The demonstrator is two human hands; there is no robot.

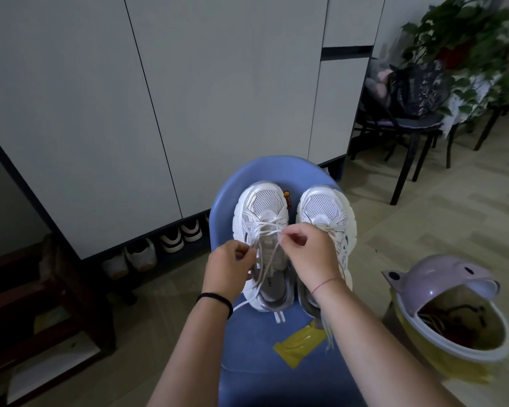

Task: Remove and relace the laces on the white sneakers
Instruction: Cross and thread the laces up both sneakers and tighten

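Head view: white sneakers [323,207] on blue chair [276,168], frame centre; left hand [229,268] and right hand [306,251] each pinch a lace [270,232] strand, likely relacing; next, thread a tip through the next eyelet.

Single view, head-worn, wide-angle. Looks forward and steeply down, near above the blue chair [256,356]; white sneakers [262,201] sit mid-frame. Cabinet [188,98] fills the upper left, floor [423,230] to the right.
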